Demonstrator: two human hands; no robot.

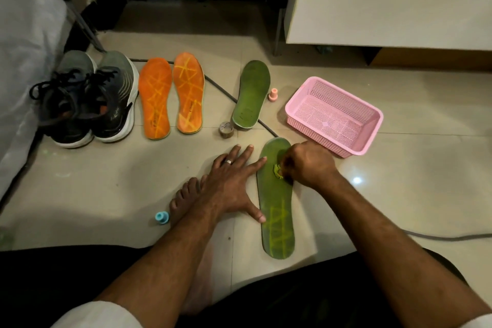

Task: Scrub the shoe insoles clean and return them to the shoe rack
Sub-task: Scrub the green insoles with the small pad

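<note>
Green foam insole (277, 210) could skid; I splay my left hand (234, 184) against it, my right hand (306, 165) pinching a small scrubber (277, 169).

Dim, warm indoor light from overhead, with a small white glare spot on the glossy floor tiles (356, 180) toward the right edge. Soft shadows under both forearms. Deep black at the top. Wide-angle bending at the edges; slight softness throughout, corners muddy.

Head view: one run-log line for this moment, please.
step: scrubbing | right hand: grips small scrubber on near green insole | left hand: flat, steadying insole edge
</note>
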